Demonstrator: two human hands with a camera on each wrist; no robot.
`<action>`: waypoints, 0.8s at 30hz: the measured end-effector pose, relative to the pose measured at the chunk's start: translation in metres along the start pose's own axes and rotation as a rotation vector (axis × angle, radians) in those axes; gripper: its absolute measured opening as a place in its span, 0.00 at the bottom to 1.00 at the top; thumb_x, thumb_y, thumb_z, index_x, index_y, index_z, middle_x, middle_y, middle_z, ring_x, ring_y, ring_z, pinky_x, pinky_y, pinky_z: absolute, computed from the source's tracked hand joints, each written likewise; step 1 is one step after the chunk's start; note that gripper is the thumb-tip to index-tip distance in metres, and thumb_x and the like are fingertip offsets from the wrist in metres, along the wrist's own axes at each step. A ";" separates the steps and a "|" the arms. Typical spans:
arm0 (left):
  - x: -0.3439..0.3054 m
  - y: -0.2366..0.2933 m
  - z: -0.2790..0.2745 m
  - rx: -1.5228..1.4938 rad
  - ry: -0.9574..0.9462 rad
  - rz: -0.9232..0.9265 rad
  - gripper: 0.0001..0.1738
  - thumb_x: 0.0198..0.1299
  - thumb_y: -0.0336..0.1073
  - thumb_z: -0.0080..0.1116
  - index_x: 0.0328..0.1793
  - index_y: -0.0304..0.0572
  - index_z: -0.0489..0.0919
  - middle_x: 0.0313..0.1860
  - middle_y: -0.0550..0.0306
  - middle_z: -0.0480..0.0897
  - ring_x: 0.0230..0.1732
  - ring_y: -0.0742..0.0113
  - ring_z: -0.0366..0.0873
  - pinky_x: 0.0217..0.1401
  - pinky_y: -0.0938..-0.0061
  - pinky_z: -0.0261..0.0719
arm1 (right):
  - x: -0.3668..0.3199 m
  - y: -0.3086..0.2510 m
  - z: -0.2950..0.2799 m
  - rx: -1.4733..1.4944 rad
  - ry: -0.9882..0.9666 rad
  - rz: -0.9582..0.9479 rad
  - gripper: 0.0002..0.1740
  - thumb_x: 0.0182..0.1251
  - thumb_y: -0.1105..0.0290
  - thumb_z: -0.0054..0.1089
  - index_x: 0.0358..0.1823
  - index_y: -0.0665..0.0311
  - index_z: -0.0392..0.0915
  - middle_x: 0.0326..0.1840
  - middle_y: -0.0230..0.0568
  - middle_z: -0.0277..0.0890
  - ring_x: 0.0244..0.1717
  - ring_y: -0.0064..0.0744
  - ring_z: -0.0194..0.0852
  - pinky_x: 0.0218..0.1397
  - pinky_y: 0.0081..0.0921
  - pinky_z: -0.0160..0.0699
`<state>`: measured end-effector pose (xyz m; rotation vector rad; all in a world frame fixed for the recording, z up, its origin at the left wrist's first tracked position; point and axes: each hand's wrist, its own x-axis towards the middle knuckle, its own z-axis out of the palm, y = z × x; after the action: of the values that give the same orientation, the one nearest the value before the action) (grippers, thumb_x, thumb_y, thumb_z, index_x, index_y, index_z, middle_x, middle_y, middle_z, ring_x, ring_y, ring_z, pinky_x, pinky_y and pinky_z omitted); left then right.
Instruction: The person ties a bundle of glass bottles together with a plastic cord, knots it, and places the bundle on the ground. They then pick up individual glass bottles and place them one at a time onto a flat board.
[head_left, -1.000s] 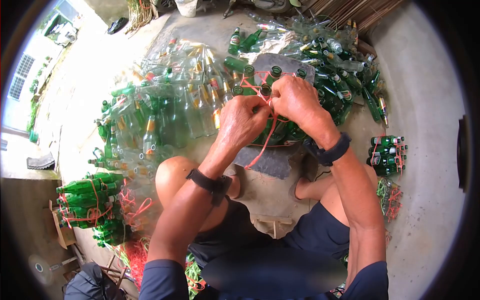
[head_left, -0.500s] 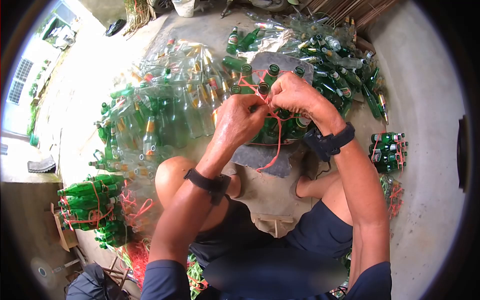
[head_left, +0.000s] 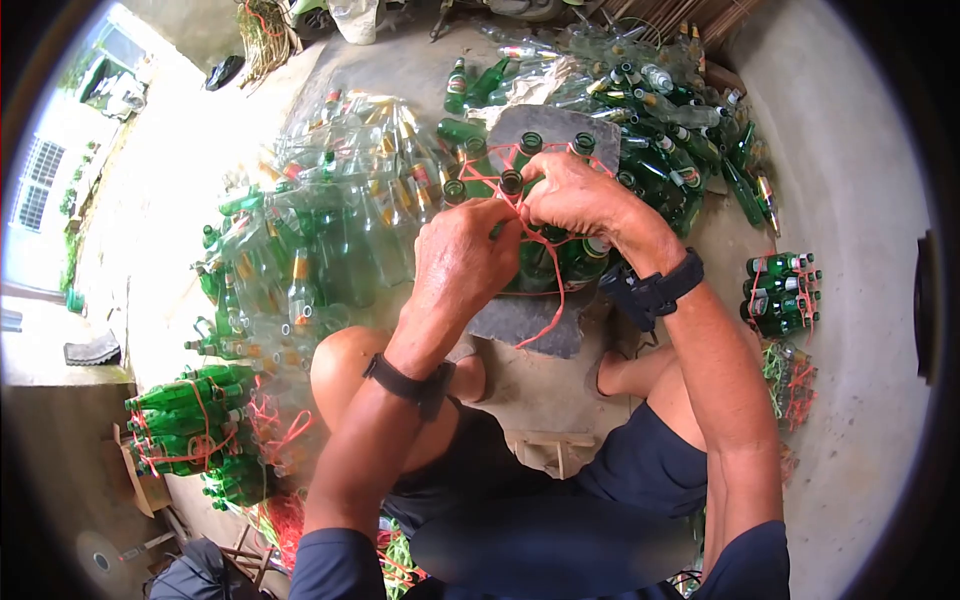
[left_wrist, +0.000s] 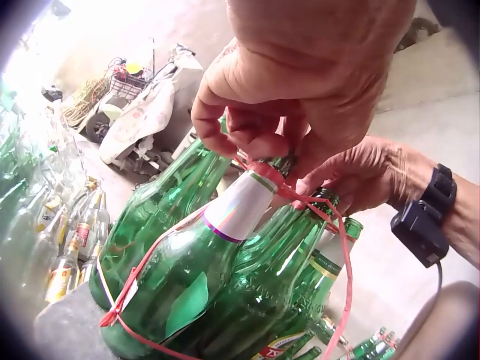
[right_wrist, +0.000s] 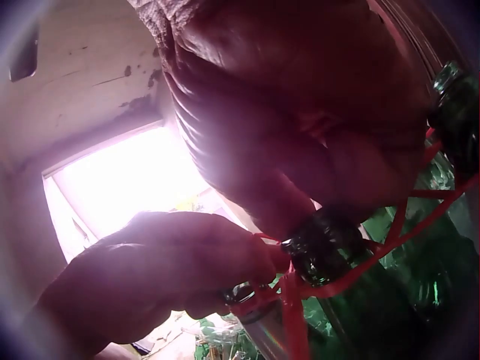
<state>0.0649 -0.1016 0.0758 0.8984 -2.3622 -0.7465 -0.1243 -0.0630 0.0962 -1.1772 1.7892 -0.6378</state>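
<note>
A bundle of green glass bottles [head_left: 590, 265] stands upright in front of me, bound by red plastic string [head_left: 559, 290] round the bodies and laced between the necks. At the near necks my left hand [head_left: 465, 252] has its thumb and fingers bent together, pinching the string. Close against it, my right hand [head_left: 590, 203] pinches the string too, beside a bottle mouth. In the left wrist view, a bottle [left_wrist: 176, 277] with a pale neck label is under the left fingers. The right wrist view shows both hands meeting by a dark bottle neck [right_wrist: 322, 247]. A loose string tail hangs toward me.
The bundle stands on a dark slab [head_left: 530, 325]. Many clear and green bottles [head_left: 350, 240] stand and lie at the left, with another heap [head_left: 690, 130] at the far right. Tied bundles lie at the left [head_left: 190, 420] and right [head_left: 780, 295]. A scooter [left_wrist: 146, 124] stands behind.
Both hands stay together at the necks. The right hand's fingers have opened out a little from a tighter curl, and the hanging string tail has swung rightward. The head view has shifted slightly.
</note>
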 end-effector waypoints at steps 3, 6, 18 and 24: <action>0.002 0.005 -0.005 0.031 -0.065 -0.098 0.08 0.67 0.38 0.66 0.46 0.47 0.92 0.36 0.44 0.89 0.36 0.47 0.88 0.42 0.59 0.85 | 0.000 -0.001 0.000 -0.007 -0.002 -0.012 0.28 0.61 0.80 0.63 0.65 0.79 0.77 0.41 0.44 0.91 0.42 0.26 0.86 0.43 0.27 0.80; 0.003 0.006 -0.006 0.035 -0.082 -0.124 0.09 0.66 0.38 0.68 0.47 0.47 0.92 0.36 0.44 0.89 0.36 0.47 0.89 0.41 0.59 0.84 | -0.002 -0.003 -0.001 0.010 0.010 0.001 0.30 0.61 0.80 0.62 0.66 0.80 0.75 0.43 0.46 0.92 0.42 0.26 0.86 0.44 0.27 0.81; 0.006 -0.012 0.013 -0.186 0.012 -0.137 0.11 0.62 0.34 0.69 0.42 0.30 0.91 0.26 0.53 0.86 0.26 0.74 0.80 0.30 0.72 0.76 | 0.000 0.003 -0.002 -0.042 -0.008 -0.123 0.26 0.65 0.78 0.60 0.64 0.80 0.73 0.40 0.48 0.91 0.40 0.28 0.86 0.42 0.31 0.82; 0.007 -0.013 0.011 -0.348 -0.047 -0.264 0.12 0.65 0.34 0.68 0.42 0.29 0.92 0.29 0.59 0.89 0.29 0.81 0.79 0.31 0.77 0.75 | -0.006 0.004 -0.001 -0.158 0.016 -0.197 0.24 0.65 0.77 0.59 0.62 0.82 0.73 0.38 0.52 0.90 0.37 0.31 0.87 0.40 0.34 0.82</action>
<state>0.0598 -0.1110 0.0616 1.0540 -2.0798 -1.2504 -0.1261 -0.0560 0.0960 -1.4725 1.7760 -0.6293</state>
